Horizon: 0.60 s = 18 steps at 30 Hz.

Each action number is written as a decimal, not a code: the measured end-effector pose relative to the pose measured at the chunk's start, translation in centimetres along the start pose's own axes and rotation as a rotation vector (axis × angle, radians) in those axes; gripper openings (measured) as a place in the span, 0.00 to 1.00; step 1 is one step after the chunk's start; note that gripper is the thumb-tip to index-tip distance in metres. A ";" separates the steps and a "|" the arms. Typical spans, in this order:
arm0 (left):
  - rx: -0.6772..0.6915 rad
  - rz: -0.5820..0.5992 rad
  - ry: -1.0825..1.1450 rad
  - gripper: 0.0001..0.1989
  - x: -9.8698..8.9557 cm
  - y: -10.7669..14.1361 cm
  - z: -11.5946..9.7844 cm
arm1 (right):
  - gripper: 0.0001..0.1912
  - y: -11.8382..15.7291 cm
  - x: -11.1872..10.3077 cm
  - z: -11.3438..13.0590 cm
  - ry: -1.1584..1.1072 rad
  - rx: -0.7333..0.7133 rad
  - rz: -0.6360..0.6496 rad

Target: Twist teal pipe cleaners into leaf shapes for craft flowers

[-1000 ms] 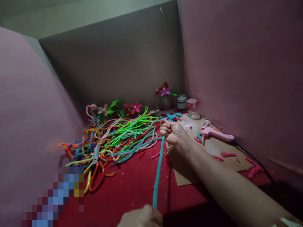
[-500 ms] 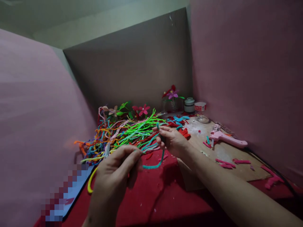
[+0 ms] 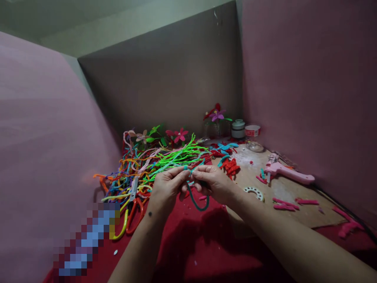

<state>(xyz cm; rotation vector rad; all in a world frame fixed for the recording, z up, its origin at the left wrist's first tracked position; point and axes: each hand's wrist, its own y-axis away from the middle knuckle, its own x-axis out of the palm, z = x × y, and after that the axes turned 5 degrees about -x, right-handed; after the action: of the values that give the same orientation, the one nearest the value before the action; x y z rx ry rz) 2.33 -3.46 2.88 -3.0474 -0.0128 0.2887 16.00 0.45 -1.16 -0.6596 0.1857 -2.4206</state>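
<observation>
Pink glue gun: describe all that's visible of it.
The glue gun, plastic-looking, lies on the cardboard, its smooth, rounded handle pointing right. Its other end has a mottled dark-and-pale part and a short, pale piece pointing down, close to a teal scrap. A dark cord runs beyond the handle. Neither hand touches it; whether it's on, I can't tell.

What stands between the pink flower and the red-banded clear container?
In the head view, a purple flower and a red flower above something clear, then a pale lidded jar beside the container.
</observation>
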 end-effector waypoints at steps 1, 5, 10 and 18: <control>0.005 -0.009 0.014 0.11 0.0 -0.1 0.2 | 0.12 0.0 0.0 0.0 0.020 0.011 0.008; 0.009 -0.055 0.119 0.10 -0.1 -0.3 0.5 | 0.12 0.2 0.3 -0.1 0.111 -0.008 0.005; 0.103 -0.215 0.165 0.08 -0.4 -0.1 -0.9 | 0.08 -0.3 0.3 -0.5 0.201 -0.161 -0.155; 0.179 -0.253 0.446 0.06 -0.6 -0.9 -2.0 | 0.10 -0.6 0.1 -2.5 0.461 -0.062 -0.236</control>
<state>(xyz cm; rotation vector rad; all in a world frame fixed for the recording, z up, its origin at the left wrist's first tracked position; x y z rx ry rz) 2.11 -2.70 5.01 -2.8178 -0.3216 -0.3840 14.33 0.79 -3.13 -0.1418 0.3895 -2.7756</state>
